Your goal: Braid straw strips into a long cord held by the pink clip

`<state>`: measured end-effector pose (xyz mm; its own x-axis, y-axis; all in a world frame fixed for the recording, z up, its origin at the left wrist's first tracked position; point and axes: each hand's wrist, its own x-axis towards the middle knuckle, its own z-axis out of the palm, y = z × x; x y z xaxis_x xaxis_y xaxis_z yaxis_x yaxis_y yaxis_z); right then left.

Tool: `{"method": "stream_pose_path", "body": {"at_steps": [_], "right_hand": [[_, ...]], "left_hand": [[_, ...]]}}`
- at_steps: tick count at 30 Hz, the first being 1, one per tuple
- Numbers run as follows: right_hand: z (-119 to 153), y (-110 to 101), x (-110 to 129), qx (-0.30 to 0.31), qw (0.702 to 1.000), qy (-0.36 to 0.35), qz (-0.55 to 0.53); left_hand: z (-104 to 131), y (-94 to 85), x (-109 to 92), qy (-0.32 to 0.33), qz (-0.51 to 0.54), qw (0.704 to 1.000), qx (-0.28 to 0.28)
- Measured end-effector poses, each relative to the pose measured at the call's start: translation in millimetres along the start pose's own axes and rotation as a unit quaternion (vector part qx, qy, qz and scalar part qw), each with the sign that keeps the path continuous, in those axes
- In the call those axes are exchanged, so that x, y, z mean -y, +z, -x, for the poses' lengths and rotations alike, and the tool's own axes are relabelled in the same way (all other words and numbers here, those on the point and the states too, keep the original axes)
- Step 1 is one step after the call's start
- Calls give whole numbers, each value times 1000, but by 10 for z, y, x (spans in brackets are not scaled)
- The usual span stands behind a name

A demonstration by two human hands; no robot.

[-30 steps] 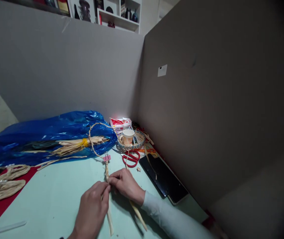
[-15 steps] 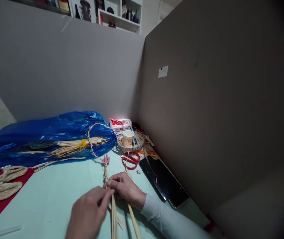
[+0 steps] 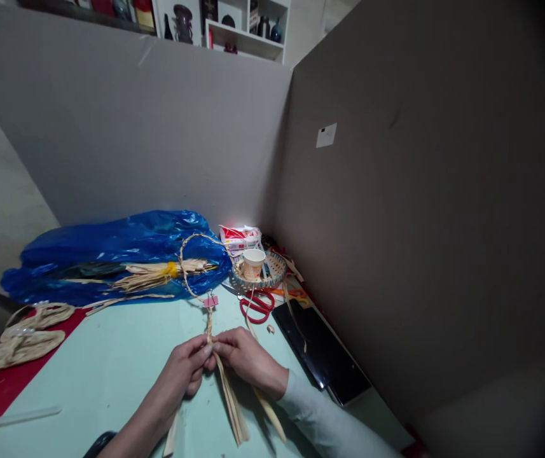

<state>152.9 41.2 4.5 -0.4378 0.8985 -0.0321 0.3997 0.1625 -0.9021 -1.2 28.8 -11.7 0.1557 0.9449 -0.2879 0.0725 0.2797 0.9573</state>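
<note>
Both my hands meet at the lower end of a pale straw braid (image 3: 210, 320). Thumb and fingers of my left hand (image 3: 190, 366) pinch the braid from the left. From the right, my right hand (image 3: 246, 357) pinches it at the same spot. Loose flat straw strands (image 3: 230, 407) fan out below my fingers toward the front of the table, one off to the left under my left hand. A pink binder clip (image 3: 211, 301) grips the braid higher up, and the thin braided cord (image 3: 181, 257) loops on beyond it. My fingertips partly hide the crossing strands.
Red-handled scissors (image 3: 257, 306) and a black tablet-like device (image 3: 317, 343) lie to the right. A paper cup (image 3: 254, 263) stands in a woven basket (image 3: 279, 270). Behind are a blue plastic bag (image 3: 110, 245) and a straw bundle (image 3: 145, 277); woven sandals (image 3: 27, 343) lie left.
My left hand has moved up and right to the braid, beside my right hand. The loose strands now spread apart below. The view has shifted slightly left.
</note>
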Motion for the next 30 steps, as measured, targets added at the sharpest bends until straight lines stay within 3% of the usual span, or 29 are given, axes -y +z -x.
{"method": "stream_pose_path", "body": {"at_steps": [5, 11, 20, 30], "right_hand": [[87, -36, 76, -55, 980, -9, 190], [142, 34, 149, -61, 945, 7, 322], [171, 143, 193, -47, 932, 7, 359], [237, 251, 236, -34, 924, -15, 381]], "left_hand": [[12, -17, -6, 20, -66, 996, -51], [38, 7, -7, 78, -151, 980, -100], [44, 20, 44, 78, -168, 978, -98], [110, -2, -72, 41, -56, 996, -63]]}}
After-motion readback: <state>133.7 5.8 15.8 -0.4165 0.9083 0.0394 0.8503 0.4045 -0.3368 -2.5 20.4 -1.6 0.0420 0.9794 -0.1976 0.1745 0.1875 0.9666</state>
